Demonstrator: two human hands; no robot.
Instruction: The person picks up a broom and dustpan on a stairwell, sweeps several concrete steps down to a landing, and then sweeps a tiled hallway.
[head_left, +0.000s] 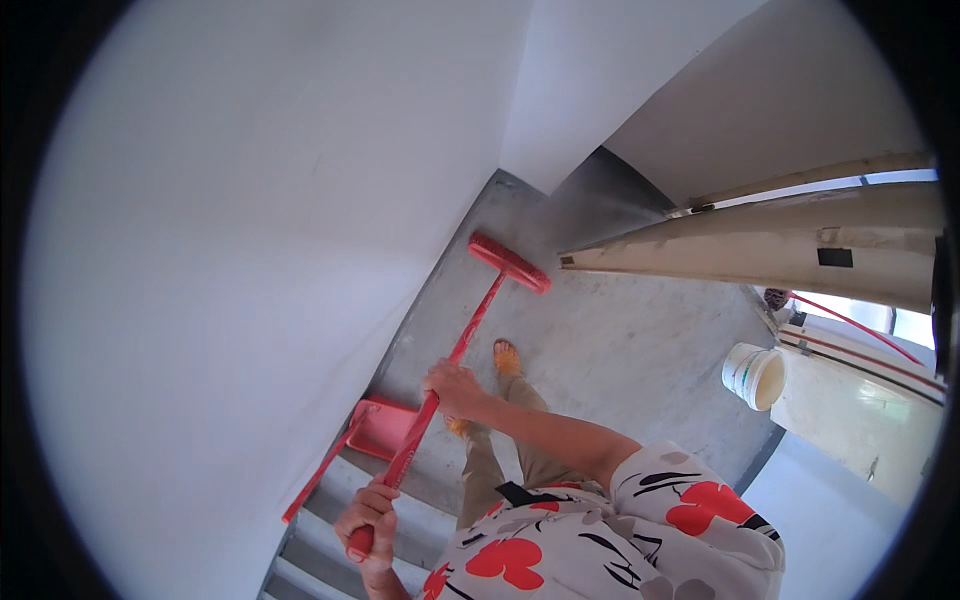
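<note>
A red push broom (476, 322) reaches across the concrete floor, its wide bristled head resting near the wall's foot. My right hand (454, 386) is closed around the middle of its handle. My left hand (369, 525) grips the handle's end, lower in the picture. Beside the broom handle, at the top of the steps and close to the wall, lies a red dustpan (381, 427) with a long red handle; the broom handle hides part of its right side.
Concrete steps (337, 495) descend at the lower left, behind my feet. A white wall (262, 262) runs along the left. An open door (750, 240) stands at the right. Near a doorway are a white plastic bucket (750, 376) and a red-handled brush or mop (855, 322).
</note>
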